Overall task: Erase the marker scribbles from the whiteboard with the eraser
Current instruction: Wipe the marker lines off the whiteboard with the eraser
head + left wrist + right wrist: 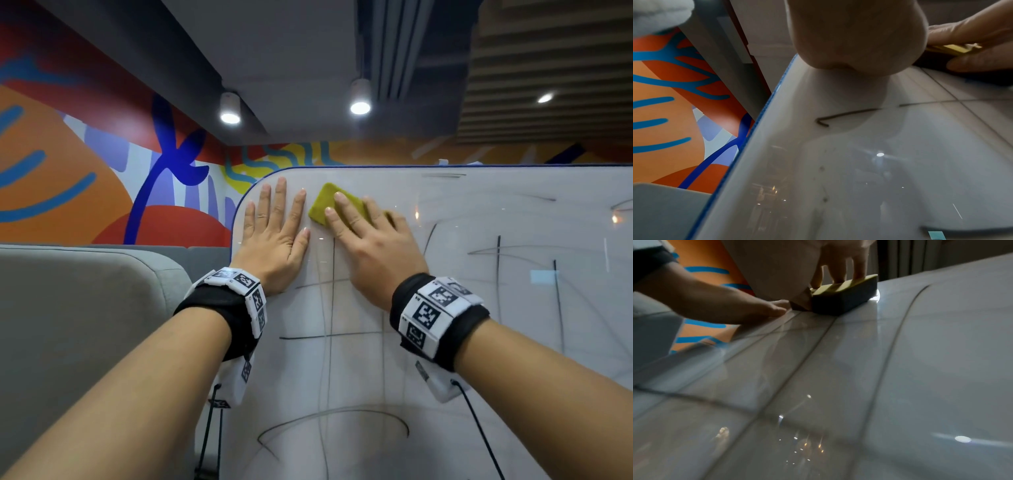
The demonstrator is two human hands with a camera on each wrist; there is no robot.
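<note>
Eraser [337, 204] sits at the whiteboard's [479, 212] upper left corner, pressed flat under the right hand [371, 246], fingers laid over its yellow back and thumb at its side. Left hand [274, 236] lies just beside it, fingers straight, palm bracing the board. Long axis runs diagonally. Marker scribbles [330, 335] remain below and to the right; judged early in the task.

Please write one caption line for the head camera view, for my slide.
Right hand presses a yellow eraser near the whiteboard's top-left corner; left hand lies flat beside it.
</note>
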